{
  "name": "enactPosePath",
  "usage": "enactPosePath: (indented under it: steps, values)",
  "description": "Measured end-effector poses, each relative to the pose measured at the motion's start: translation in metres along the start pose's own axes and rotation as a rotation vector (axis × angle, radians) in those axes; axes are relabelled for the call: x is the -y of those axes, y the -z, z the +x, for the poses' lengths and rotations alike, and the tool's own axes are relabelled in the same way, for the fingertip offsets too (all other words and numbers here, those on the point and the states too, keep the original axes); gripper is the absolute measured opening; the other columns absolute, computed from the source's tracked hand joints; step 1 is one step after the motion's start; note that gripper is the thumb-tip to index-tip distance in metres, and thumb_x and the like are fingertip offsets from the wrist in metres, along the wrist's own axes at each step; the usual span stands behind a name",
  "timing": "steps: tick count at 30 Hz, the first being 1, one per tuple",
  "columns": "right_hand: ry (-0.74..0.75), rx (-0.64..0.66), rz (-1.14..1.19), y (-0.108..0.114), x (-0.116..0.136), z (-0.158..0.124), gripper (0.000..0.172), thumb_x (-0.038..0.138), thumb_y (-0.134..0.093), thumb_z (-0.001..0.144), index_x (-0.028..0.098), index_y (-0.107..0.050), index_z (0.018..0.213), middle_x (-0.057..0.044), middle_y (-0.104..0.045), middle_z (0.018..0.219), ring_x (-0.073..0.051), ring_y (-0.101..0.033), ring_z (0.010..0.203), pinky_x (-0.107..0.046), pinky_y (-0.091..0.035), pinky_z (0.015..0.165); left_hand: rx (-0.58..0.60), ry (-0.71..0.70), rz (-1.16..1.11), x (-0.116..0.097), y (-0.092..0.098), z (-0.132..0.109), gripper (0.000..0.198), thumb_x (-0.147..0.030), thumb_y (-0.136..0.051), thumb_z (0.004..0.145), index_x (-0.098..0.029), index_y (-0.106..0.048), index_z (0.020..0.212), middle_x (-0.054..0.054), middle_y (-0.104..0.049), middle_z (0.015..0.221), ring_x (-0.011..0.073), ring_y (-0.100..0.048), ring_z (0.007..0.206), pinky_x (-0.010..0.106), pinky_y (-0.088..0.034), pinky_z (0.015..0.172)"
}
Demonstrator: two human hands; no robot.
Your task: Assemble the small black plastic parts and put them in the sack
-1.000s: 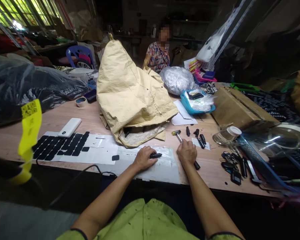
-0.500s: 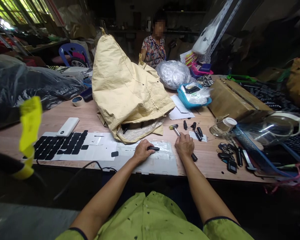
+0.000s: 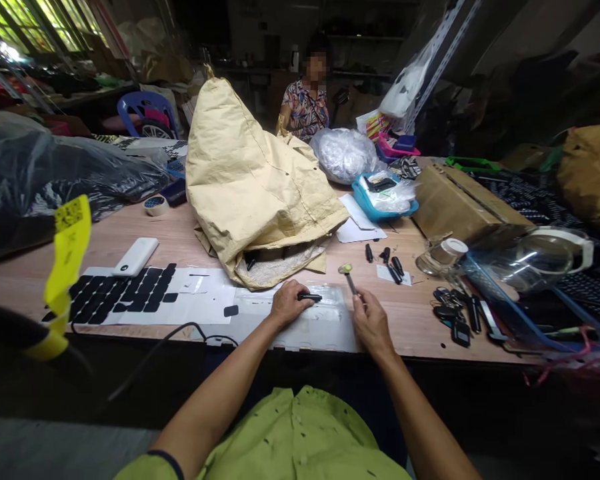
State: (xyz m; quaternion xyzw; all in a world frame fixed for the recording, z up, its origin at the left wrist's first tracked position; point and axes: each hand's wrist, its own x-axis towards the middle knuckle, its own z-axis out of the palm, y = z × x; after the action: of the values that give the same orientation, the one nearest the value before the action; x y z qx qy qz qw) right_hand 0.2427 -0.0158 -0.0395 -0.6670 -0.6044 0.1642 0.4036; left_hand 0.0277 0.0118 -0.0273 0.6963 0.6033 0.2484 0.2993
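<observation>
My left hand [image 3: 287, 303] is closed on a small black cylindrical piece [image 3: 311, 297], pinning it low over a clear-covered white sheet [image 3: 315, 330] at the table's front edge. My right hand [image 3: 371, 320] grips a small hammer [image 3: 349, 277] by its handle; the yellowish head points up and away from me. Just left of the sheet, a single black rounded tab [image 3: 231, 311] lies on white paper. Several more black cylindrical pieces [image 3: 394, 272] lie beyond my right hand, some on a small white paper.
A large tan sack [image 3: 260, 180] stands ahead, its mouth facing me. Rows of black tabs [image 3: 123, 293] and a white power bank [image 3: 136, 257] lie left. At right are keys [image 3: 450, 313], a blue basket [image 3: 510, 293] and a cardboard box [image 3: 465, 203]. Behind the table sits a person [image 3: 306, 103].
My right hand has turned and now holds the hammer lifted, its head forward; before, the hand lay over the handle on the table. My left hand keeps its black piece.
</observation>
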Motion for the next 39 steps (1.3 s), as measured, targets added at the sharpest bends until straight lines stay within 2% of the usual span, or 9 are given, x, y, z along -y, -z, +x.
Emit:
enactPosePath:
  steps: [3, 6, 14, 20, 24, 28, 33, 36, 39]
  values:
    - [0.066, 0.08, 0.102, -0.008, 0.017, -0.029, 0.041, 0.037, -0.041, 0.092, 0.02, -0.066, 0.12, -0.01, -0.069, 0.115, -0.021, -0.063, 0.102, -0.034, -0.051, 0.086, -0.004, 0.013, -0.004, 0.0, -0.002, 0.002, 0.014, -0.026, -0.078, 0.073, -0.024, -0.073, 0.087, 0.0, -0.066, 0.09, 0.019, -0.06, 0.094, 0.03, -0.046, 0.081]
    - [0.126, 0.142, 0.105, -0.014, 0.031, -0.043, 0.041, 0.033, -0.039, 0.094, 0.023, -0.065, 0.124, -0.008, -0.069, 0.118, -0.02, -0.062, 0.109, -0.035, -0.051, 0.092, -0.003, 0.021, -0.003, -0.001, -0.002, 0.003, 0.015, -0.026, -0.077, 0.073, -0.024, -0.073, 0.088, 0.0, -0.066, 0.091, 0.0194, -0.06, 0.095, 0.03, -0.046, 0.08]
    - [0.173, 0.199, 0.025, -0.018, 0.033, -0.046, 0.042, 0.026, -0.038, 0.095, 0.025, -0.065, 0.126, -0.008, -0.071, 0.108, -0.02, -0.065, 0.103, -0.033, -0.053, 0.09, -0.006, 0.048, -0.002, -0.006, -0.001, 0.002, 0.015, -0.023, -0.077, 0.073, -0.023, -0.073, 0.088, 0.001, -0.066, 0.092, 0.02, -0.06, 0.096, 0.031, -0.047, 0.083]
    - [0.183, 0.121, 0.039, -0.011, 0.035, -0.046, 0.041, 0.028, -0.039, 0.096, 0.025, -0.064, 0.128, -0.008, -0.069, 0.112, -0.019, -0.064, 0.104, -0.032, -0.052, 0.09, -0.012, 0.052, -0.004, -0.005, -0.001, 0.002, 0.014, -0.025, -0.077, 0.073, -0.023, -0.073, 0.087, 0.001, -0.065, 0.092, 0.02, -0.059, 0.096, 0.031, -0.046, 0.082]
    - [0.166, 0.153, 0.024, -0.012, 0.03, -0.048, 0.04, 0.027, -0.039, 0.095, 0.025, -0.066, 0.125, -0.007, -0.07, 0.108, -0.019, -0.064, 0.099, -0.031, -0.052, 0.087, -0.018, 0.045, -0.007, -0.005, -0.001, 0.002, 0.013, -0.023, -0.076, 0.074, -0.023, -0.073, 0.086, 0.001, -0.065, 0.092, 0.0199, -0.059, 0.097, 0.03, -0.046, 0.082]
    - [0.128, 0.076, -0.067, -0.011, 0.019, -0.03, 0.04, 0.028, -0.038, 0.095, 0.024, -0.066, 0.124, -0.008, -0.068, 0.108, -0.02, -0.062, 0.098, -0.03, -0.05, 0.084, -0.003, 0.042, 0.004, -0.005, -0.001, 0.001, 0.013, -0.024, -0.076, 0.074, -0.022, -0.073, 0.087, 0.001, -0.065, 0.093, 0.0205, -0.059, 0.098, 0.031, -0.045, 0.082]
    - [0.009, -0.016, -0.421, -0.007, -0.004, 0.023, 0.038, 0.024, -0.044, 0.093, 0.026, -0.066, 0.124, -0.006, -0.062, 0.095, -0.017, -0.054, 0.081, -0.027, -0.038, 0.067, -0.008, 0.015, -0.002, -0.001, -0.001, 0.001, 0.011, -0.025, -0.075, 0.075, -0.023, -0.072, 0.085, 0.001, -0.064, 0.09, 0.0198, -0.058, 0.095, 0.03, -0.045, 0.08]
    - [0.016, -0.048, -0.606, -0.009, -0.017, 0.047, 0.034, 0.022, -0.047, 0.092, 0.024, -0.069, 0.118, -0.007, -0.057, 0.088, -0.018, -0.048, 0.08, -0.028, -0.031, 0.065, -0.01, -0.017, -0.001, 0.003, -0.003, 0.001, 0.01, -0.026, -0.073, 0.076, -0.024, -0.071, 0.086, 0.001, -0.063, 0.088, 0.0195, -0.058, 0.094, 0.03, -0.045, 0.08]
    - [0.034, -0.099, -0.698, -0.016, -0.023, 0.054, 0.031, 0.021, -0.047, 0.093, 0.023, -0.069, 0.115, -0.009, -0.055, 0.088, -0.02, -0.045, 0.082, -0.03, -0.028, 0.064, -0.005, -0.045, 0.01, 0.007, -0.003, 0.003, 0.009, -0.026, -0.069, 0.078, -0.023, -0.069, 0.087, 0.001, -0.063, 0.089, 0.0193, -0.057, 0.094, 0.03, -0.045, 0.08]
